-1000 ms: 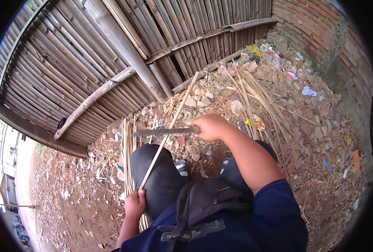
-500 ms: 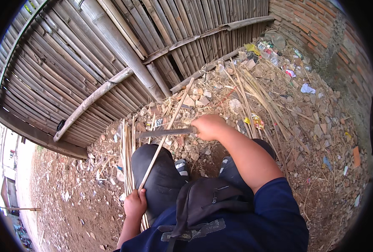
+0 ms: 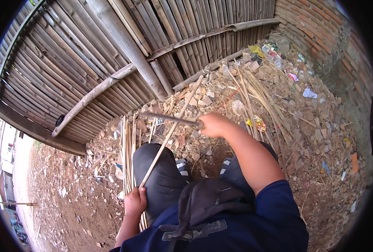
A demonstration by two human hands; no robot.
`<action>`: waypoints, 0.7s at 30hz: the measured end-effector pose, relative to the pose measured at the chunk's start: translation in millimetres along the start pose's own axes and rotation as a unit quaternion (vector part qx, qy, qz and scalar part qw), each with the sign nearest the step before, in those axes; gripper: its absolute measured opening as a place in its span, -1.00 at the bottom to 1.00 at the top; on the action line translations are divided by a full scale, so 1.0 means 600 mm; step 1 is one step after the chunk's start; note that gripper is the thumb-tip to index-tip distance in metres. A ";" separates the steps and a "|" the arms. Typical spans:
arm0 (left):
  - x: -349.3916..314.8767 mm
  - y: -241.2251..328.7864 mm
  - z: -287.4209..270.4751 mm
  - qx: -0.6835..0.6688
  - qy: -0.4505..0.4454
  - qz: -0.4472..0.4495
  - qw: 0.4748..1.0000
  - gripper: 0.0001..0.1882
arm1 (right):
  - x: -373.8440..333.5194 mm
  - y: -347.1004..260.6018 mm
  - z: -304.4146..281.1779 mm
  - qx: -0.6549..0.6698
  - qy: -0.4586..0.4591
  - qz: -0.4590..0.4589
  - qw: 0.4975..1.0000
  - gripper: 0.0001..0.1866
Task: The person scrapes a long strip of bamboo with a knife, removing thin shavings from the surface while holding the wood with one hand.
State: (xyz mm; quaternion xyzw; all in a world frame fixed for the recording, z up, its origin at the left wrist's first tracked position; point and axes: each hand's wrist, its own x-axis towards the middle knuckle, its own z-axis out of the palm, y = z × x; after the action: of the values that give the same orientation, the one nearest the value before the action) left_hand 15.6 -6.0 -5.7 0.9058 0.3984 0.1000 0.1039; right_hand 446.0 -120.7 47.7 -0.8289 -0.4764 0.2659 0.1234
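Note:
My left hand [image 3: 135, 201] is closed around the lower end of a long thin bamboo strip [image 3: 158, 152], beside my left knee. The strip slants up and away across the thigh, its far end near the bamboo wall. My right hand [image 3: 215, 125] grips the handle of a long dark-bladed knife [image 3: 169, 118] in front of my knees. Its blade points left and crosses the strip; whether they touch, I cannot tell. A bundle of pale bamboo strips [image 3: 128, 164] lies along the outside of my left leg, its lower part partly hidden by my left hand.
A bamboo-slat wall [image 3: 90, 63] rises ahead, with a brick wall [image 3: 320, 29] at the right. More split bamboo [image 3: 264, 98] lies on the rubble at the right front. Stones, dry straw and plastic litter [image 3: 272, 56] cover the ground.
The knife's blade has tilted, its tip now higher than the handle, and my right hand has shifted slightly right. The strip's far end has moved a little right; my left hand keeps its grip.

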 end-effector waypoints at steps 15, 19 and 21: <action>0.003 -0.012 0.003 -0.029 -0.008 0.001 1.000 -0.57 | 0.005 0.012 -0.025 0.066 0.013 0.068 0.995 -0.76; 0.001 -0.014 0.009 -0.041 -0.008 0.004 0.999 -0.56 | -0.015 -0.045 0.004 -0.072 -0.010 -0.063 0.995 -0.80; 0.001 -0.015 0.004 -0.031 -0.007 0.008 0.999 -0.56 | -0.018 -0.050 0.002 -0.065 -0.012 -0.080 0.995 -0.79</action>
State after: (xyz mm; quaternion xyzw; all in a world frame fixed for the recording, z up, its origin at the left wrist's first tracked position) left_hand 10.4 0.1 -10.5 0.9060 0.3872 0.1069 0.1336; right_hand 419.1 -114.6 64.2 -0.7914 -0.5586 0.2337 0.0845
